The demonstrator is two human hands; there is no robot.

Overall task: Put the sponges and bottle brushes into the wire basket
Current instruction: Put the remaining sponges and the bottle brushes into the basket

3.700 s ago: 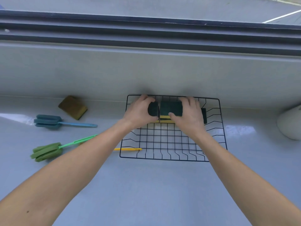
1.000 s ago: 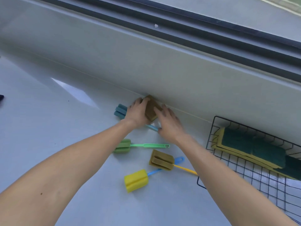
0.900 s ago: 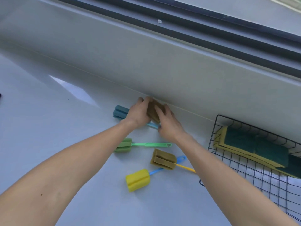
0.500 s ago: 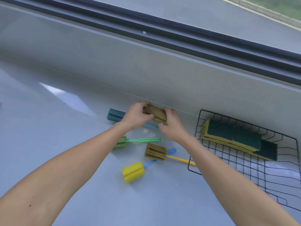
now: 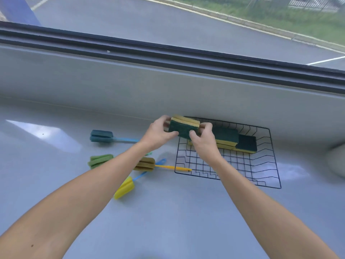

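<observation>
Both hands hold a small stack of green-and-yellow sponges (image 5: 183,127) in the air over the far left corner of the black wire basket (image 5: 268,176). My left hand (image 5: 158,133) grips its left end, my right hand (image 5: 203,139) its right end. More green-and-yellow sponges (image 5: 235,140) lie along the basket's far side. Left of the basket, bottle brushes lie on the grey counter: a dark teal one (image 5: 101,136), a green one (image 5: 99,160), an olive one with a yellow handle (image 5: 145,164) and a yellow one (image 5: 124,187).
A grey wall and dark window frame (image 5: 168,58) run along the back of the counter. A white rounded object (image 5: 336,161) sits at the right edge, beyond the basket.
Both hands lifted the sponges from the spot by the wall near the teal brush and carried them right, up to the basket's far left corner. The view swung right.
</observation>
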